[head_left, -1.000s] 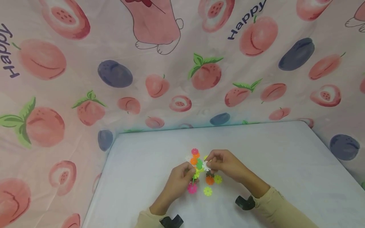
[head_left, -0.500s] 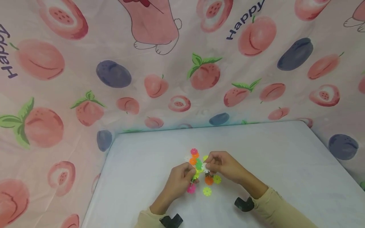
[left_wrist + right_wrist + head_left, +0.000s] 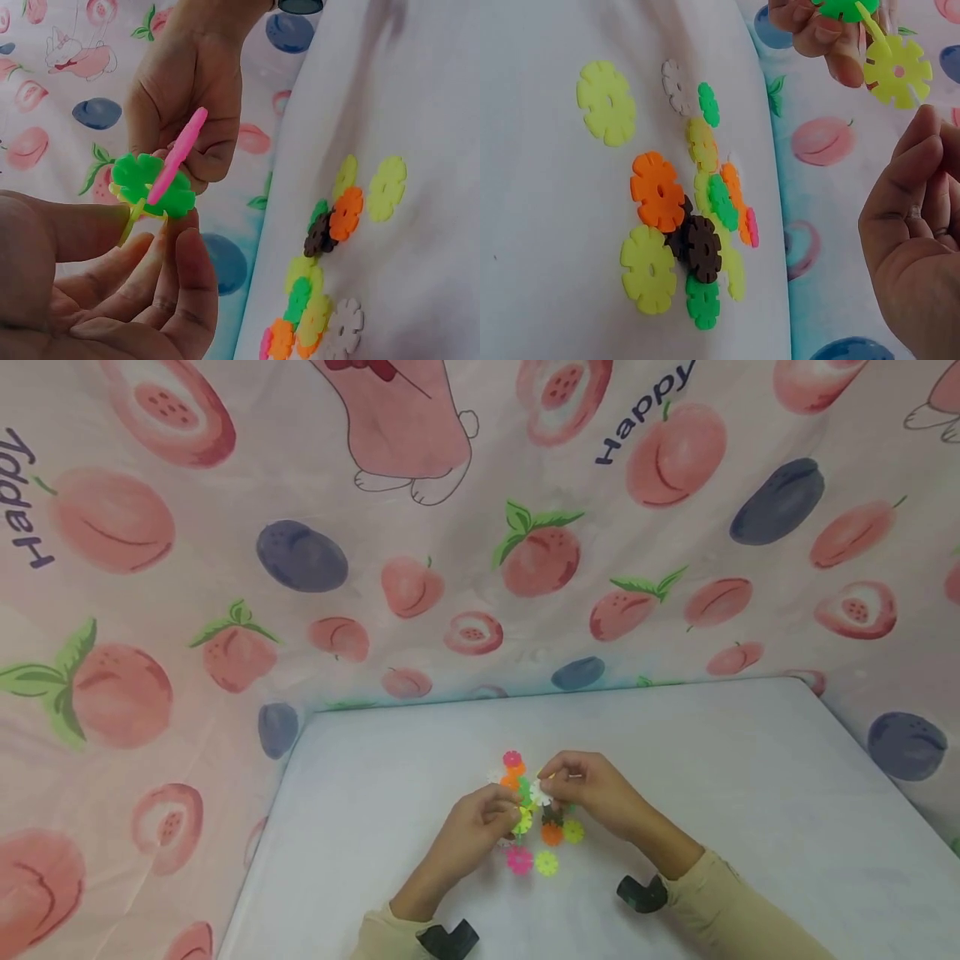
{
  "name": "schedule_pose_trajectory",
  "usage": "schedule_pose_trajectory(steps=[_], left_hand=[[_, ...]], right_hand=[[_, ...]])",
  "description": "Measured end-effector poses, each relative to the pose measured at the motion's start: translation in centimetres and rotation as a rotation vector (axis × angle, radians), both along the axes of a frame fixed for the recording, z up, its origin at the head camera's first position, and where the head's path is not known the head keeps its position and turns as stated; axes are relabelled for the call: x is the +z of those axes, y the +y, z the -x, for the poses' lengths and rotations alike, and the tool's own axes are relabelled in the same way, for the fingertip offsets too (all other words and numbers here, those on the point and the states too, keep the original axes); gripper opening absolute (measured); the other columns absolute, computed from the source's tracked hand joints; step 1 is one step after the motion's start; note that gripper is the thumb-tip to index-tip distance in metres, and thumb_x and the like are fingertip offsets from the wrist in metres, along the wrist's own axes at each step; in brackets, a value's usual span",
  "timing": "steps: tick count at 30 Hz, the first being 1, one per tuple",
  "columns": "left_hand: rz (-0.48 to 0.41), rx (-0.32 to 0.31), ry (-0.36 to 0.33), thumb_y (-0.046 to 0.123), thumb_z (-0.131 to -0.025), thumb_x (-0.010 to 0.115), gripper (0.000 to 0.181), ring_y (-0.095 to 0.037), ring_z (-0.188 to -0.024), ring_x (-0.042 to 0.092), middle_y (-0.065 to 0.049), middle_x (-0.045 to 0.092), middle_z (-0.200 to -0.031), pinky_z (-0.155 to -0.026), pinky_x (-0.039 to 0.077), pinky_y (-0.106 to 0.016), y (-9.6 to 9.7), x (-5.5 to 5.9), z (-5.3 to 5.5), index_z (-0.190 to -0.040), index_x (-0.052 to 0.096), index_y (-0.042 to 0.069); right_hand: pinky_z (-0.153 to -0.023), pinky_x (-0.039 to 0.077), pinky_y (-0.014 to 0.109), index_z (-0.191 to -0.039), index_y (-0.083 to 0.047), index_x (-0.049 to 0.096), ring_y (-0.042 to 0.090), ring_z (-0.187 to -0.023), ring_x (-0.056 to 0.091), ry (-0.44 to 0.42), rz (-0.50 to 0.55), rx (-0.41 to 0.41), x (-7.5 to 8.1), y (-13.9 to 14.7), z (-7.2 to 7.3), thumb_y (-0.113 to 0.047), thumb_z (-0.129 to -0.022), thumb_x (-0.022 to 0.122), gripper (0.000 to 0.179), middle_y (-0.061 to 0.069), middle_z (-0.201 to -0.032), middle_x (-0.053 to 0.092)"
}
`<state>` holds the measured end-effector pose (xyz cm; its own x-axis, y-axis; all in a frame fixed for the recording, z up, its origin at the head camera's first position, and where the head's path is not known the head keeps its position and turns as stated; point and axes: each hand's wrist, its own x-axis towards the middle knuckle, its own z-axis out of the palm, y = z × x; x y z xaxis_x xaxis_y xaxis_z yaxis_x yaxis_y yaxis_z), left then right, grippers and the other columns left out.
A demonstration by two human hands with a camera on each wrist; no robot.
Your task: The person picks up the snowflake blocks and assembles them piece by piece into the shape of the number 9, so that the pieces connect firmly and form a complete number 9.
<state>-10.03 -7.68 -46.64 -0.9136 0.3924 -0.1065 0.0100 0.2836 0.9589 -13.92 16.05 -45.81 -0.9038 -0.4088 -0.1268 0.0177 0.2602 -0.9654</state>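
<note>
In the head view my left hand (image 3: 468,831) holds a joined cluster of notched, flower-shaped interlocking discs. It includes a yellow disc (image 3: 522,820) and a pink disc (image 3: 520,860). The left wrist view shows a green disc (image 3: 154,184) in the cluster too, with the thumb and fingers pinching a yellow edge (image 3: 133,223) and the pink disc (image 3: 178,156) slotted in edge-on. My right hand (image 3: 600,797) pinches a white disc (image 3: 539,792) close to the cluster. From the right wrist, its fingertips (image 3: 928,116) appear just beside a yellow disc (image 3: 898,71); the white disc cannot be made out there.
Loose discs lie on the white table (image 3: 712,760) beneath and around the hands: orange (image 3: 658,191), dark brown (image 3: 704,249), green (image 3: 703,301), yellow (image 3: 649,270) and white (image 3: 676,86). Some overlap. Behind the table hangs a fruit-printed cloth (image 3: 465,552).
My left hand has turned the cluster a little; its pink disc has swung right, and a pale disc now shows behind the fingers. My right hand has risen slightly with the white disc.
</note>
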Motion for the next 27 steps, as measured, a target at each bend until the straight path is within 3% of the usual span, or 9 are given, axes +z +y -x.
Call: schedule_pose_trajectory(steps=[6, 11, 14, 19, 24, 27], left_hand=[[-0.071, -0.04, -0.061, 0.019, -0.101, 0.06, 0.035, -0.015, -0.092, 0.071, -0.011, 0.073, -0.117, -0.086, 0.06, -0.047, 0.09, -0.23, 0.09, -0.135, 0.06, 0.009], [-0.083, -0.071, -0.084, 0.025, -0.101, 0.063, 0.034, -0.014, -0.095, 0.071, -0.018, 0.072, -0.121, -0.085, 0.06, -0.04, 0.32, -0.41, 0.14, -0.132, 0.062, 0.01], [-0.092, -0.082, -0.091, 0.028, -0.1, 0.067, 0.032, -0.014, -0.099, 0.072, -0.018, 0.071, -0.121, -0.086, 0.06, -0.043, 0.43, -0.53, 0.13, -0.127, 0.064, 0.011], [-0.093, -0.084, -0.088, 0.027, -0.097, 0.07, 0.035, -0.017, -0.099, 0.073, -0.014, 0.071, -0.117, -0.085, 0.06, -0.045, 0.45, -0.48, 0.11, -0.128, 0.062, 0.014], [-0.082, -0.084, -0.077, 0.027, -0.096, 0.071, 0.051, -0.017, -0.094, 0.074, -0.008, 0.068, -0.111, -0.079, 0.056, -0.031, 0.28, -0.36, 0.12, -0.144, 0.052, 0.025], [-0.082, -0.081, -0.072, 0.026, -0.097, 0.071, 0.057, -0.016, -0.092, 0.073, -0.008, 0.066, -0.112, -0.079, 0.056, -0.03, 0.13, -0.27, 0.08, -0.149, 0.049, 0.029]], right_hand=[[-0.081, 0.059, 0.051, -0.105, -0.008, 0.069, 0.05, -0.085, 0.065, -0.016, 0.015, -0.026, -0.17, -0.34, 0.07, -0.026, -0.094, 0.075, 0.022, 0.009, -0.075, 0.063], [-0.078, 0.059, 0.048, -0.105, -0.005, 0.069, 0.044, -0.08, 0.067, -0.015, 0.005, -0.031, -0.14, -0.65, -0.03, -0.023, -0.092, 0.077, 0.024, 0.012, -0.073, 0.064], [-0.078, 0.06, 0.047, -0.105, -0.004, 0.068, 0.043, -0.079, 0.067, -0.004, 0.004, -0.026, -0.2, -0.78, -0.1, -0.022, -0.092, 0.077, 0.024, 0.016, -0.075, 0.065], [-0.078, 0.06, 0.046, -0.104, -0.003, 0.067, 0.042, -0.078, 0.067, 0.003, -0.007, -0.021, -0.29, -0.8, -0.13, -0.021, -0.092, 0.077, 0.024, 0.016, -0.075, 0.066], [-0.079, 0.06, 0.048, -0.105, -0.002, 0.067, 0.043, -0.08, 0.067, -0.014, -0.007, -0.033, -0.23, -0.43, -0.17, -0.021, -0.092, 0.077, 0.025, 0.021, -0.077, 0.066], [-0.08, 0.06, 0.049, -0.104, -0.002, 0.068, 0.043, -0.08, 0.067, -0.024, -0.028, -0.057, -0.29, -0.04, -0.1, -0.022, -0.091, 0.077, 0.025, 0.02, -0.077, 0.066]])
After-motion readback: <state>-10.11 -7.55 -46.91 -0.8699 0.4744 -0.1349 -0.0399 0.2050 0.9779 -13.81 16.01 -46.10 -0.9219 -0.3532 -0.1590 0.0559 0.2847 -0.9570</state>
